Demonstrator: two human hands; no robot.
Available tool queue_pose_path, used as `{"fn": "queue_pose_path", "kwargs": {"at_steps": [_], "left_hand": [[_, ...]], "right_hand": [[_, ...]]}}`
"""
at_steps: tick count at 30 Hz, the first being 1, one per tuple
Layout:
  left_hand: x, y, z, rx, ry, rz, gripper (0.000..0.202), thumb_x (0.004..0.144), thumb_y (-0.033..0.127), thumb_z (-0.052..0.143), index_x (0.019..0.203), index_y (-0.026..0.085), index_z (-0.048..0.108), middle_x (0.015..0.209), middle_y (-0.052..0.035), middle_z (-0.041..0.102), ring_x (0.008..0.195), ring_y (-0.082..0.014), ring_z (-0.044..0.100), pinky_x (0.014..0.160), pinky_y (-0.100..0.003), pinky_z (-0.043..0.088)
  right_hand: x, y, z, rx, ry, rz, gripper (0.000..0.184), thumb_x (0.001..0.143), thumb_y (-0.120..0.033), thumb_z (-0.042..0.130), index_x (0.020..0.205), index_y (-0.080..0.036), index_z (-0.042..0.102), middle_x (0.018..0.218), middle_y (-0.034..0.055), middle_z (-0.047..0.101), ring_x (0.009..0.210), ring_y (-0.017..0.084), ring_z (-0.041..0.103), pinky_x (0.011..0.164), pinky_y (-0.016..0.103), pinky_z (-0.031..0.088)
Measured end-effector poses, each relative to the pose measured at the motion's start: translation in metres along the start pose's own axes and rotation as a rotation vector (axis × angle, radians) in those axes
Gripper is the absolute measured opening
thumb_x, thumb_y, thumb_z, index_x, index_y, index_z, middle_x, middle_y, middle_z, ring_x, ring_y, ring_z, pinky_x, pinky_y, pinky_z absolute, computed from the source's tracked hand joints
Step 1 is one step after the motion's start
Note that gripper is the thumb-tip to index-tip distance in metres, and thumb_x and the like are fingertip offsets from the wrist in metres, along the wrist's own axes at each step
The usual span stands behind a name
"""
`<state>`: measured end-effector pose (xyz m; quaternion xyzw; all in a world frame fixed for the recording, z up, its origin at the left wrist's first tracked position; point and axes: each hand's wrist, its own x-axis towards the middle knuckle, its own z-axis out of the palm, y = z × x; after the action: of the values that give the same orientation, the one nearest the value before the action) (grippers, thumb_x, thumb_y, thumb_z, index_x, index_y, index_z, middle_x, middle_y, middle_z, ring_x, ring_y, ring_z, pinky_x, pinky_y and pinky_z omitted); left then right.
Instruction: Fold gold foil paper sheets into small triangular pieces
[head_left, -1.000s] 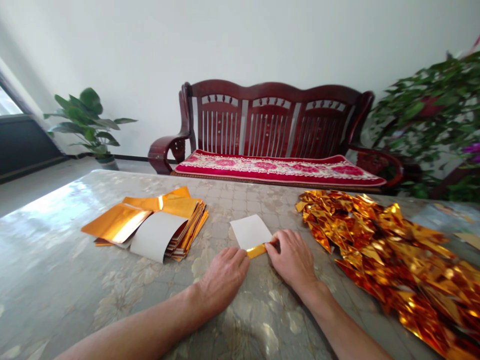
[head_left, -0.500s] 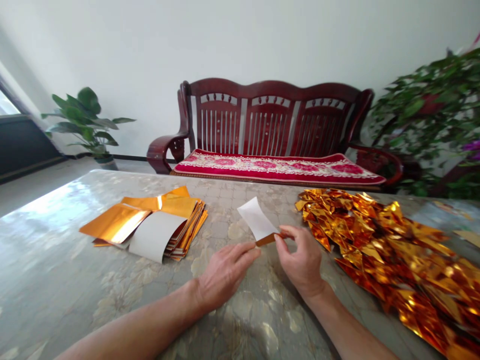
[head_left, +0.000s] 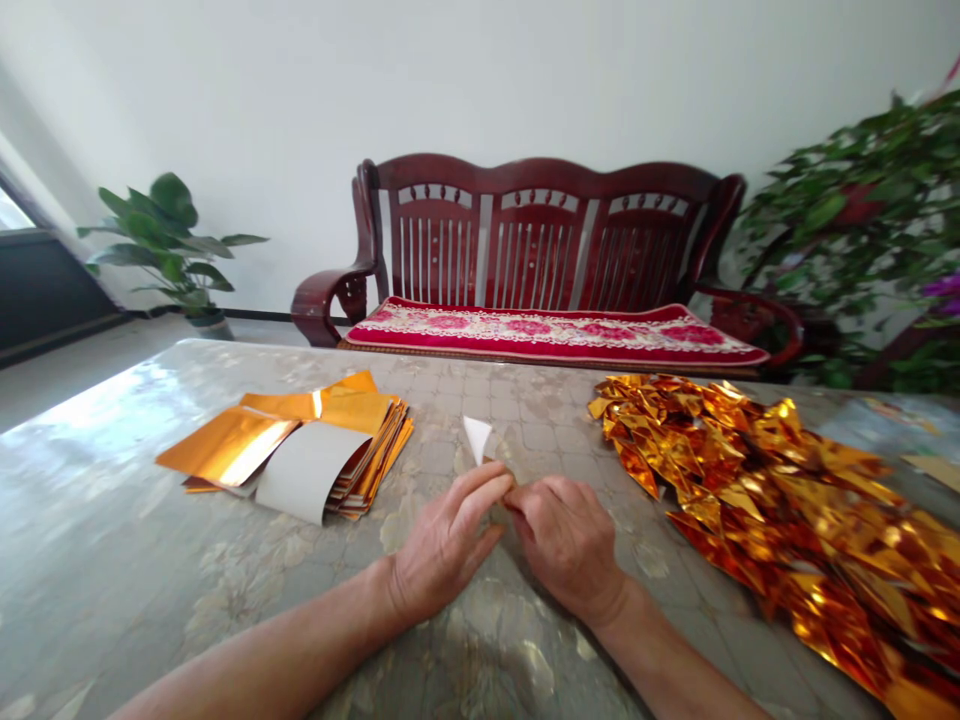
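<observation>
Two hands at mid-table, fingertips meeting over one small foil sheet: left hand and right hand both pinching its near edge, white backing tipped up and facing the camera, seemingly raised off the table to work a fold. Stack of flat gold sheets within reach to the left; heap of folded gold pieces piled right. Wooden bench behind.
</observation>
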<state>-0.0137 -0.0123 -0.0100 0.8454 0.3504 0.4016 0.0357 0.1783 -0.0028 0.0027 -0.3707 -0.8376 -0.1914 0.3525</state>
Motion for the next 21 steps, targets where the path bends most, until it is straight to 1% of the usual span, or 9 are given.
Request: {"fn": "queue_pose_path", "kwargs": {"at_steps": [2, 5, 7, 9, 11, 13, 16, 19, 21], "left_hand": [[0.0, 0.0, 0.001, 0.041, -0.007, -0.002, 0.052, 0.095, 0.018, 0.052, 0.143, 0.018, 0.032, 0.138, -0.0145, 0.054, 0.129, -0.0201, 0.052, 0.103, -0.034, 0.05], [0.002, -0.001, 0.003, 0.048, -0.047, -0.054, 0.041, 0.096, 0.021, 0.052, 0.135, 0.019, 0.043, 0.115, -0.0083, 0.067, 0.104, -0.0174, 0.065, 0.09, -0.03, 0.054], [0.004, -0.003, 0.004, 0.004, -0.068, -0.101, 0.022, 0.096, 0.021, 0.053, 0.117, 0.021, 0.057, 0.096, -0.0027, 0.07, 0.088, -0.0153, 0.067, 0.081, -0.027, 0.054], [0.006, -0.007, 0.005, -0.095, -0.046, -0.163, 0.01, 0.095, 0.019, 0.053, 0.098, 0.021, 0.063, 0.087, -0.0006, 0.068, 0.083, -0.0137, 0.065, 0.077, -0.025, 0.052], [0.007, -0.012, 0.007, -0.214, 0.008, -0.229, 0.012, 0.094, 0.015, 0.054, 0.09, 0.021, 0.064, 0.087, -0.0005, 0.068, 0.085, -0.0129, 0.064, 0.079, -0.024, 0.051], [0.008, -0.018, 0.009, -0.309, 0.048, -0.285, 0.011, 0.091, 0.012, 0.056, 0.089, 0.02, 0.064, 0.09, -0.0011, 0.069, 0.088, -0.0132, 0.064, 0.082, -0.025, 0.05], [0.008, -0.025, 0.013, -0.376, 0.063, -0.353, 0.011, 0.088, 0.01, 0.059, 0.088, 0.02, 0.064, 0.094, -0.0012, 0.069, 0.09, -0.0142, 0.064, 0.084, -0.027, 0.05], [0.008, -0.028, 0.014, -0.317, 0.035, -0.422, 0.013, 0.086, 0.008, 0.059, 0.086, 0.02, 0.064, 0.094, -0.001, 0.068, 0.089, -0.0147, 0.063, 0.081, -0.027, 0.05], [0.008, -0.028, 0.012, -0.185, -0.01, -0.436, 0.014, 0.083, 0.007, 0.06, 0.087, 0.02, 0.064, 0.1, -0.0024, 0.067, 0.094, -0.0169, 0.062, 0.084, -0.029, 0.049]], "right_hand": [[0.0, -0.001, 0.0, 0.033, -0.005, 0.005, 0.015, 0.094, -0.011, 0.051, 0.098, -0.023, 0.059, 0.079, 0.0009, 0.068, 0.08, 0.018, 0.055, 0.075, 0.034, 0.035], [0.001, -0.003, 0.002, 0.069, -0.002, 0.017, 0.012, 0.094, -0.013, 0.052, 0.095, -0.023, 0.059, 0.079, 0.0012, 0.067, 0.081, 0.018, 0.055, 0.075, 0.033, 0.035], [0.001, -0.003, 0.004, 0.089, 0.011, 0.048, 0.011, 0.094, -0.014, 0.053, 0.093, -0.022, 0.059, 0.078, 0.0016, 0.066, 0.081, 0.018, 0.055, 0.075, 0.033, 0.035], [0.001, -0.001, 0.006, 0.109, 0.025, 0.095, 0.009, 0.093, -0.015, 0.054, 0.091, -0.021, 0.06, 0.079, 0.0025, 0.066, 0.082, 0.018, 0.055, 0.076, 0.032, 0.037], [0.0, 0.004, 0.008, 0.122, 0.017, 0.129, 0.007, 0.092, -0.016, 0.056, 0.089, -0.02, 0.061, 0.081, 0.0032, 0.067, 0.085, 0.019, 0.056, 0.077, 0.033, 0.037], [0.0, 0.009, 0.01, 0.129, -0.015, 0.137, 0.005, 0.091, -0.018, 0.06, 0.087, -0.02, 0.062, 0.082, 0.0027, 0.068, 0.087, 0.02, 0.056, 0.079, 0.033, 0.037], [-0.002, 0.017, 0.012, 0.117, -0.06, 0.129, 0.006, 0.091, -0.019, 0.062, 0.086, -0.021, 0.064, 0.082, 0.0016, 0.068, 0.087, 0.02, 0.054, 0.079, 0.033, 0.036], [-0.003, 0.02, 0.012, 0.073, -0.097, 0.111, 0.01, 0.093, -0.018, 0.059, 0.086, -0.021, 0.066, 0.081, 0.0019, 0.067, 0.086, 0.02, 0.053, 0.078, 0.034, 0.035], [-0.004, 0.02, 0.013, 0.048, -0.133, 0.086, 0.012, 0.093, -0.018, 0.057, 0.086, -0.021, 0.066, 0.08, 0.0026, 0.066, 0.085, 0.02, 0.052, 0.078, 0.035, 0.034]]}}
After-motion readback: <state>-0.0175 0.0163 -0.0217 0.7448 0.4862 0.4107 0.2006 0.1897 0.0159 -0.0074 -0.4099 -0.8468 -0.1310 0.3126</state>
